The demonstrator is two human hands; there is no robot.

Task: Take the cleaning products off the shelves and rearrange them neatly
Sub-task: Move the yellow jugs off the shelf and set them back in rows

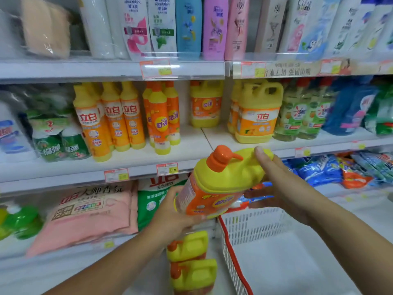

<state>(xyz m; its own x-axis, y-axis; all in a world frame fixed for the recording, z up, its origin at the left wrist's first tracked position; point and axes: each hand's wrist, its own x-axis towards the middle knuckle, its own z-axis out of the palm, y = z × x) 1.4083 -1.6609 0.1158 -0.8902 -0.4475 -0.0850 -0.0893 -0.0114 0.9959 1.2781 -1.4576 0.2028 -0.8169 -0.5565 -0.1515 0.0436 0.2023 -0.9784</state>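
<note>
Behind the grip, the shelving is filling the whole view. I am logging its middle board as running just above and beyond both hands.

Below and to the right of the grip, a white slotted basket with a red rim is sitting close under the right forearm.

Left of the grip, on the lower board, a pink detergent bag is lying flat.

Between the two hands, the yellow jug is hanging in the air in front of the middle board's edge. It is tilting so that its top is pointing up toward the shelf and its orange label is facing me.

Directly under the grip, two more yellow jugs are sitting one behind the other, just beside the basket's left wall.

The right hand is clamping the jug's handle end, with the thumb pressing on top and the fingers reaching underneath. The left hand is cupping the base end, with its fingers curling round below the label.

At the top of the grip, the orange pump cap is pointing its nozzle toward the right thumb.

Just above and left of the pump, a price tag is sitting on the board's edge.
</note>
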